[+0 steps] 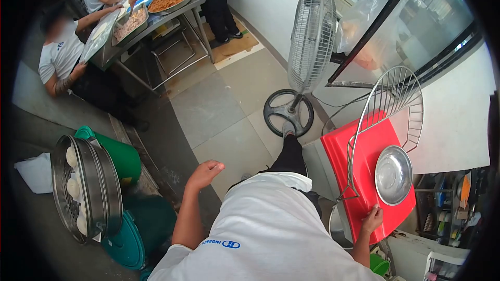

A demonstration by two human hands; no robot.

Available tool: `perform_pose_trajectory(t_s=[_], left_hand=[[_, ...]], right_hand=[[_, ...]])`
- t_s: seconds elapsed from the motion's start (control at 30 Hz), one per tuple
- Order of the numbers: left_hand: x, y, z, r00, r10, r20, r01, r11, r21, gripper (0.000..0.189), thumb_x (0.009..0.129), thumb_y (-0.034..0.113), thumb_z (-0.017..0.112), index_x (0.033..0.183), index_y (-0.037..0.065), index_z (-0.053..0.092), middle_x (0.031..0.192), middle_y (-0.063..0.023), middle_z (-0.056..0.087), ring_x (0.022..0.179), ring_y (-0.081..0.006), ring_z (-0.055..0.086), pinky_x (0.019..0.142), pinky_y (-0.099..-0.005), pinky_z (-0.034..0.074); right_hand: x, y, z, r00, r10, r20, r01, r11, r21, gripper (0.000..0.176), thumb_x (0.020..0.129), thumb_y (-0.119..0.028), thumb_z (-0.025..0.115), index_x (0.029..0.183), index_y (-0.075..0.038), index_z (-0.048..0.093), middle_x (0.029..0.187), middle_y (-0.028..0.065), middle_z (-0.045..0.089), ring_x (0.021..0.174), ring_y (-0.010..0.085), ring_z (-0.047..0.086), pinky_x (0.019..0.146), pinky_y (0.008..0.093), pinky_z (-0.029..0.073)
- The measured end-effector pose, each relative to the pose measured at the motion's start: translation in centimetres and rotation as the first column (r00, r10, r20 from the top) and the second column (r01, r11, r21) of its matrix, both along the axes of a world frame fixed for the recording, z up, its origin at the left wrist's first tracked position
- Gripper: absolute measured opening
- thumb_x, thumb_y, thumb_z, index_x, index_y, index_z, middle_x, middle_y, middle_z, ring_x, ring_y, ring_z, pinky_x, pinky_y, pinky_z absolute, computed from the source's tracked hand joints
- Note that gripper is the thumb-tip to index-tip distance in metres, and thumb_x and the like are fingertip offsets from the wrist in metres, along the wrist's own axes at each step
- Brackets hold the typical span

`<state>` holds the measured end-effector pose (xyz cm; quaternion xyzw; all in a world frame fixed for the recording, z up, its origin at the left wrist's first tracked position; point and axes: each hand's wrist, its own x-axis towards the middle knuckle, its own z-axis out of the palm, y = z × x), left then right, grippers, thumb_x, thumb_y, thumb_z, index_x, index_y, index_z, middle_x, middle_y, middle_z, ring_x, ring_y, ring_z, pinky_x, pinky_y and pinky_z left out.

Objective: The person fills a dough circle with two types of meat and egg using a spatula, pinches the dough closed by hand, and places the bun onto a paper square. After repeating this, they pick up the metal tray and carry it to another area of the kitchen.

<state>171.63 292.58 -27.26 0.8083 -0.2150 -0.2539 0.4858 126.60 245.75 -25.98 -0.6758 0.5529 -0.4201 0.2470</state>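
Observation:
My left hand (204, 175) hangs in the air left of my body, fingers loosely stretched and nothing in them. On the other side, my right hand (372, 219) rests at the red plastic lid-like surface (359, 171), its fingers curled just beside the rim of a round metal bowl (394, 175). Whether they pinch anything is too small to tell. The bowl is shiny and looks bare inside. Over the red surface stands a curved wire rack (393, 99).
A standing fan (312, 41) is ahead near the window. Stacked steamer trays (86, 187) with pale dough pieces and green bins (122, 234) are at left. Several co-workers are around a metal table (177, 13) bearing trays of filling. Shelves (445, 205) are at right.

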Motion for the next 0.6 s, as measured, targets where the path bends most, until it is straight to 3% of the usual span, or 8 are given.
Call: perform_pose_trajectory(t_s=[0.1,0.17,0.37,0.6], left_hand=[[-0.2,0.6,-0.2,1.0,-0.002,0.028,0.0,0.999,0.052,0.05,0.095,0.048,0.06,0.108,0.001,0.07,0.107,-0.0138,0.069,0.1,-0.0253,0.064,0.087,-0.0369,0.05],[-0.7,1.3,0.0,1.0,0.015,0.019,-0.015,0.999,0.032,0.05,0.095,0.048,0.06,0.108,0.001,0.07,0.107,-0.014,0.068,0.1,-0.0257,0.064,0.088,-0.0369,0.05],[-0.5,2.0,-1.2,1.0,-0.011,0.005,0.011,1.0,-0.001,0.05,0.094,0.048,0.06,0.11,0.001,0.07,0.108,-0.0146,0.068,0.103,-0.0263,0.064,0.09,-0.037,0.05],[0.2,-1.0,2.4,0.992,-0.089,0.086,0.088,0.996,0.021,0.042,0.097,0.042,0.059,0.109,0.004,0.071,0.107,-0.0095,0.068,0.102,-0.0215,0.063,0.089,-0.0348,0.049]], right_hand=[[-1.0,-1.2,-1.8,0.999,0.017,-0.032,-0.02,0.994,-0.105,0.045,0.099,-0.039,0.057,0.074,-0.001,0.057,0.056,0.0059,0.05,0.045,0.0146,0.047,0.038,0.0331,0.039],[0.1,0.0,0.0,0.999,0.009,0.033,-0.01,1.0,0.013,0.046,0.1,-0.039,0.057,0.075,-0.001,0.055,0.057,0.0056,0.049,0.042,0.0143,0.047,0.032,0.0311,0.039],[0.0,-0.3,-0.4,0.988,0.006,0.153,-0.014,0.999,0.049,0.045,0.1,-0.04,0.056,0.076,-0.002,0.054,0.056,0.0042,0.048,0.039,0.0139,0.045,0.032,0.0296,0.039],[0.3,-0.2,0.0,0.988,-0.018,0.154,0.014,1.0,0.024,0.045,0.1,-0.039,0.057,0.073,-0.003,0.053,0.056,0.0043,0.048,0.038,0.0138,0.045,0.032,0.0299,0.038]])
